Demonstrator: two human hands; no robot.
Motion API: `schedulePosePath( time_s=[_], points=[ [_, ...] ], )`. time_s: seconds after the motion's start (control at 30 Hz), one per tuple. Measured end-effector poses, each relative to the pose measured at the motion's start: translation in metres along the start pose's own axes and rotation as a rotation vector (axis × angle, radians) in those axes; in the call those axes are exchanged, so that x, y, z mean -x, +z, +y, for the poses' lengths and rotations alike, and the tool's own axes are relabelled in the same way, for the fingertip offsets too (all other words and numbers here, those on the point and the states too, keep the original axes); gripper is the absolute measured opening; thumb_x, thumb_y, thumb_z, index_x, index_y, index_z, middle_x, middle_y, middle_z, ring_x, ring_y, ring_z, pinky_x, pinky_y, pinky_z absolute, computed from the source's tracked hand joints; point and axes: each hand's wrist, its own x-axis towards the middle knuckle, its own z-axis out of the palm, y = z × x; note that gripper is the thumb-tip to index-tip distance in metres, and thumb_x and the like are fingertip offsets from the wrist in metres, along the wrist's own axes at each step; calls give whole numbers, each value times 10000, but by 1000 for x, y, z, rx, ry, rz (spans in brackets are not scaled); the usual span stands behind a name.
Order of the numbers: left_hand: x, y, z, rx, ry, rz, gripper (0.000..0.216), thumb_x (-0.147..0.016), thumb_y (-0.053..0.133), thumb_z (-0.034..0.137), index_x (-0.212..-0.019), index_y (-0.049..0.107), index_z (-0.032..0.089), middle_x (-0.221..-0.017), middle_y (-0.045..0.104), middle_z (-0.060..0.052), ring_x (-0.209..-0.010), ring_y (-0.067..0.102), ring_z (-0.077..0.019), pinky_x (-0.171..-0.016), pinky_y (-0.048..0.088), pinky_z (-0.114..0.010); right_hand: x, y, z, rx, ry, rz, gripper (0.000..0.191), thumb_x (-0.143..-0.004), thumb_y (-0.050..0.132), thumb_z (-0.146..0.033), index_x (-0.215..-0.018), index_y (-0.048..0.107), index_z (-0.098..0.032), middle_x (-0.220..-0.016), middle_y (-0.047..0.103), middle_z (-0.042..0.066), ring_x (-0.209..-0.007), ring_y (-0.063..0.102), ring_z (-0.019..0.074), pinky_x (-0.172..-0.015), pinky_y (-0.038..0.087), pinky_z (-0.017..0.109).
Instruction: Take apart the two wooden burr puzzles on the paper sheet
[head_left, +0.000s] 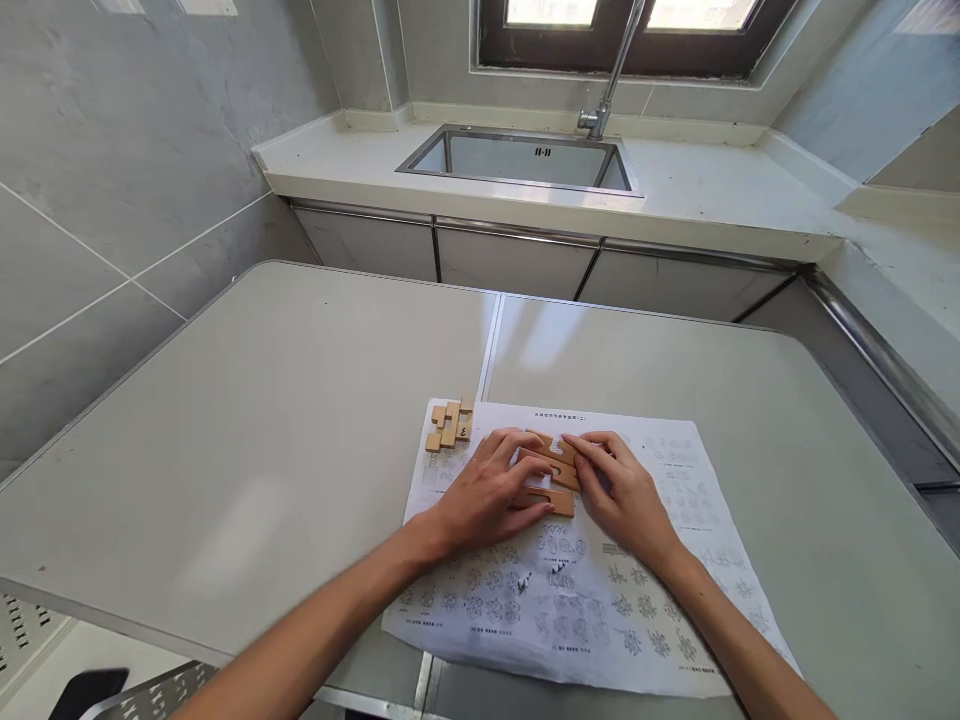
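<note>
Crosswise, the wooden bars (551, 475) are lying with their long axes running left to right, tilted slightly so the right ends sit nearer. They are looking pale tan, flat and notched, stacked side by side from far to near. Both hands are closing on them from opposite ends: the left hand (487, 492) is pressing its fingers onto the left ends, the right hand (619, 490) is pinching the right ends, so the bars are sitting between the two grips. Everything is resting on the printed sheet (637, 610) on the worktop (247, 420), with another wooden piece (448, 427) lying just left and farther.
</note>
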Motion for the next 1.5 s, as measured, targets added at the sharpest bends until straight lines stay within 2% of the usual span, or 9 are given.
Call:
schedulePosePath(
  time_s=[0.27, 0.43, 0.53, 0.67, 0.9, 1.1, 1.3, 1.4, 1.5],
  points=[
    [-1, 1, -2, -60, 70, -81, 536, -879, 817, 435, -1318, 584, 235, -1488, 592, -151, -1494, 451, -357, -1275, 370, -572, 1, 0, -5, -46, -80, -73, 331, -1112, 456, -316, -1304, 725, -305, -1211, 669, 111, -985, 697, 258, -878, 598, 443],
    [-1, 3, 0, -67, 6, -73, 562, -901, 789, 473, -1351, 557, 229, -1426, 607, -145, -1367, 517, -348, -1185, 453, -540, -1, 0, -6, -73, -5, 33, 266, -1096, 499, -330, -1263, 696, -268, -1226, 668, 118, -957, 692, 253, -832, 593, 416],
    [0, 5, 0, -116, -81, -28, 619, -885, 795, 462, -1383, 533, 203, -1362, 585, -163, -1284, 526, -355, -1128, 481, -548, -2, -2, -8, -85, 43, 63, 241, -1085, 518, -350, -1225, 688, -251, -1201, 679, 118, -823, 667, 226, -743, 576, 395],
    [1, 7, -1, -205, -198, 76, 688, -893, 764, 452, -1464, 471, 203, -1277, 554, -156, -1220, 523, -362, -1106, 469, -584, -2, -3, -8, -97, 50, 46, 225, -1078, 522, -353, -1181, 695, -251, -1175, 697, 114, -826, 669, 228, -728, 566, 389],
    [2, 10, -3, -350, -261, 169, 650, -944, 693, 425, -1486, 422, 187, -1350, 516, -184, -1324, 470, -399, -1230, 300, -684, -2, -2, -7, -92, 43, 26, 214, -1075, 523, -354, -1133, 702, -251, -1142, 715, 109, -797, 665, 228, -700, 551, 382],
    [3, 12, -6, -410, -312, 226, 622, -984, 638, 386, -1510, 372, 186, -1367, 504, -191, -1347, 475, -402, -1235, 296, -691, -2, -2, -7, -98, 18, 7, 202, -1077, 517, -330, -1112, 700, -252, -1118, 722, 97, -856, 679, 238, -721, 545, 370],
    [2, 8, -5, -397, -259, 237, 514, -1002, 552, 200, -1488, 389, 167, -1477, 471, -219, -1444, 424, -394, -1235, 321, -666, -1, -2, -7, -89, 13, -2, 189, -1075, 525, -321, -1109, 698, -254, -1113, 725, 94, -891, 686, 245, -729, 547, 367],
    [0, 3, -2, -357, -153, 188, 433, -996, 563, 189, -1419, 470, 172, -1452, 510, -209, -1454, 435, -386, -1204, 391, -623, -1, -1, -7, -86, 10, -1, 199, -1077, 518, -326, -1105, 700, -251, -1111, 727, 96, -902, 690, 246, -738, 551, 371],
    [1, 2, 2, -297, 12, 124, 317, -993, 544, 132, -1305, 555, 186, -1353, 610, -164, -1347, 555, -324, -1134, 490, -510, -1, -1, -6, -86, 4, -6, 204, -1080, 513, -328, -1114, 699, -250, -1114, 727, 100, -910, 693, 252, -746, 554, 379]
  ],
)
